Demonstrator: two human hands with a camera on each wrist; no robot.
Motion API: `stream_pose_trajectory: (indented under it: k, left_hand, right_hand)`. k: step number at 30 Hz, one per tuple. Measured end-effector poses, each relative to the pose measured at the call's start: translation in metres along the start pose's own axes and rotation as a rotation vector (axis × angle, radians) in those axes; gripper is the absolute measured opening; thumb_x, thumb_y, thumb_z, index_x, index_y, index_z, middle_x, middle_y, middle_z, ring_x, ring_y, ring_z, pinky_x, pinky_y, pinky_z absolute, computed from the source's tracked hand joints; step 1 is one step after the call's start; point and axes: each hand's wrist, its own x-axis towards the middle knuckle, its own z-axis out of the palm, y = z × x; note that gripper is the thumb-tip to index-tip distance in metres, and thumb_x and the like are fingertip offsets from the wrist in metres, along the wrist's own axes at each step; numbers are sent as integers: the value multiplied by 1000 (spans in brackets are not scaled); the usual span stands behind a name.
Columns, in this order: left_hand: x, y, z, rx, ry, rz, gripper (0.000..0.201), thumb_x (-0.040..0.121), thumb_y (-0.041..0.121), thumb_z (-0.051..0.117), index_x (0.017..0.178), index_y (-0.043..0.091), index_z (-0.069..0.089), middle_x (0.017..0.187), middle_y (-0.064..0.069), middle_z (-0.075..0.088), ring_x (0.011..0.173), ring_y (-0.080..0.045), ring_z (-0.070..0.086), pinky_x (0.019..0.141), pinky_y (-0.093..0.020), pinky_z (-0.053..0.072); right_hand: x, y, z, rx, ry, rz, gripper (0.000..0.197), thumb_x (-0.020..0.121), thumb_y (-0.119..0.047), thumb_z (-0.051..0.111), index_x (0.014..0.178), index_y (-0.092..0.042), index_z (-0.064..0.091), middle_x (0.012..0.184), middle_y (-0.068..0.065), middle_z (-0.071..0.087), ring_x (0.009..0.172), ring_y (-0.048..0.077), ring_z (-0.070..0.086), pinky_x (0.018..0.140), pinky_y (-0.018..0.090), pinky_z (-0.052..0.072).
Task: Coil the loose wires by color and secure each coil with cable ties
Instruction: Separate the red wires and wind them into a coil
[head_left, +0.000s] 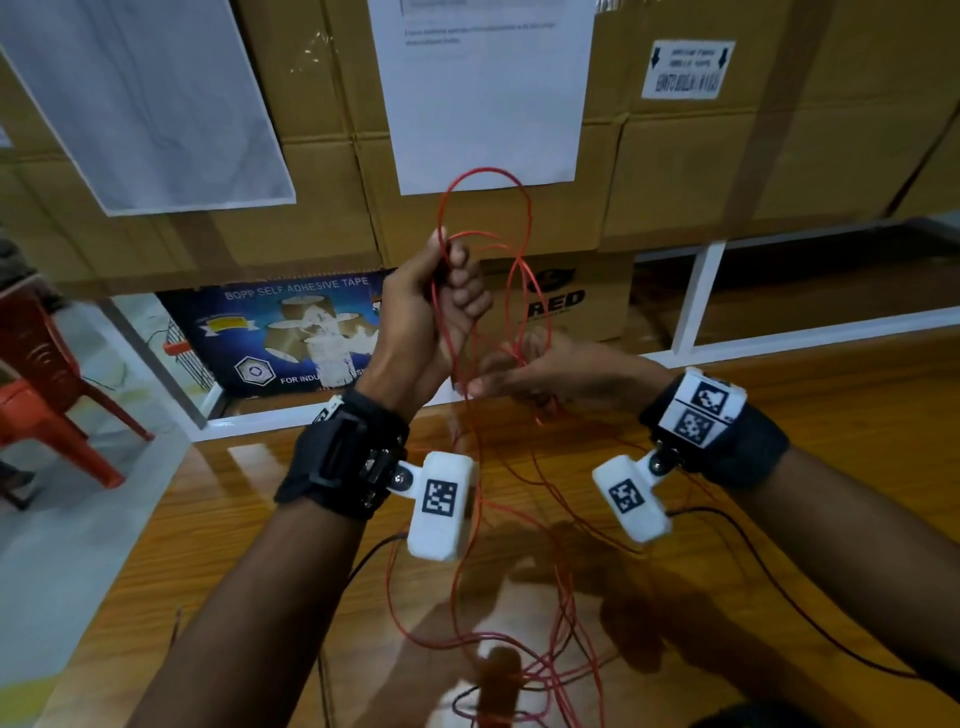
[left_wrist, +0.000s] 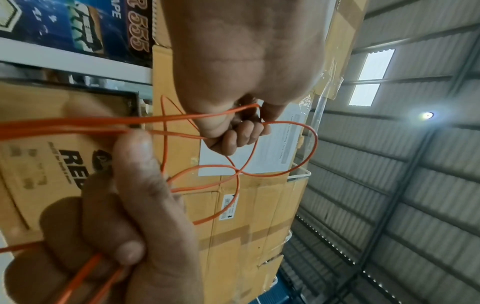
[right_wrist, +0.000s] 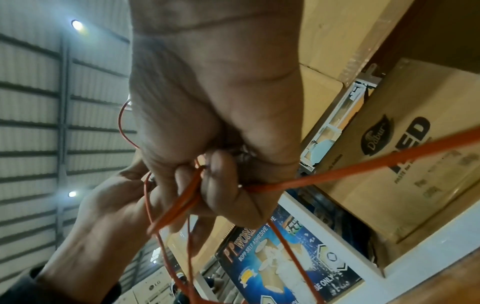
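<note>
A thin red wire (head_left: 487, 169) rises in a tall loop in front of the cardboard boxes. My left hand (head_left: 452, 296) is raised as a fist and grips several red loops (left_wrist: 315, 142) at their base. Just below and to the right, my right hand (head_left: 524, 374) has its fingers curled round red strands (right_wrist: 337, 174) that run down toward the table. The rest of the red wire (head_left: 467, 639) lies tangled on the wooden table (head_left: 234, 545), mixed with black wire (head_left: 769, 571). No cable ties are in view.
Stacked cardboard boxes (head_left: 727, 156) with taped paper sheets (head_left: 483, 93) stand close behind the table. A blue adhesive-tape carton (head_left: 280, 332) sits on a low white shelf frame (head_left: 701, 296). A red plastic chair (head_left: 47, 384) stands at the left on the grey floor.
</note>
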Motion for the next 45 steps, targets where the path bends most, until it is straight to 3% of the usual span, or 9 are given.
stream_pose_trajectory:
  k: [6,12,16,22,26,29,33,38,45]
  left_hand:
    - [-5,-12,-21,-68,117,-7,37,108,31,38,80,10,50,69,-1,41,60,-12,37,60,-25,35]
    - [-22,-41,-51,76,416,-59,55,102,56,44,106,5,64,109,-19,64,106,-30,65,86,-35,56]
    - [-35,-64,-64,80,539,54,40,106,47,40,97,13,58,85,-5,58,84,-20,60,73,-29,50]
    - [-75,-100,-61,154,64,-470,75,98,69,31,140,11,52,115,-16,66,108,-31,60,92,-46,41]
    - [-93,-123,-72,630,-142,-489,31,99,45,57,122,24,63,110,-4,71,107,-21,64,92,-40,39]
    - [-95,-122,-86,785,-214,-458,24,105,24,54,111,4,66,93,-6,66,90,-21,65,86,-32,49]
    - [-85,-99,-86,700,-21,-314,30,103,25,52,102,-1,67,77,0,53,70,-13,50,64,-22,43]
    - [-56,-66,-73,381,256,-256,34,107,30,45,90,10,66,66,4,33,55,-8,28,57,-26,22]
    - [-27,-40,-26,80,294,-262,33,107,23,44,77,13,52,52,10,26,42,-4,24,48,-19,23]
  right_hand:
    - [3,7,5,-60,-46,57,25,103,-21,57,85,-10,70,57,-6,49,45,4,38,43,17,27]
    - [9,18,7,194,35,101,34,108,-20,39,77,-17,53,58,-7,34,50,9,24,44,18,23]
    - [13,29,5,438,179,106,31,108,-19,35,82,-14,52,54,-8,35,45,6,27,41,17,25]
    - [25,41,-11,823,355,41,29,104,-15,36,78,-13,48,52,-8,32,39,4,26,38,17,27]
    - [22,41,-22,965,401,9,30,104,-14,35,76,-14,47,49,-10,33,37,3,26,36,17,26]
    - [12,31,-41,959,474,-38,33,103,-15,35,72,-17,47,49,-10,33,38,3,26,38,16,24]
    - [-7,34,-67,661,549,74,36,103,-23,39,67,-23,41,55,-8,34,45,7,26,41,18,23]
    - [-19,62,-37,388,309,316,32,97,-47,61,86,-19,52,78,-1,66,56,6,40,43,15,28]
    - [-5,38,21,267,174,80,32,80,-20,85,106,-10,70,99,13,72,82,22,61,66,28,47]
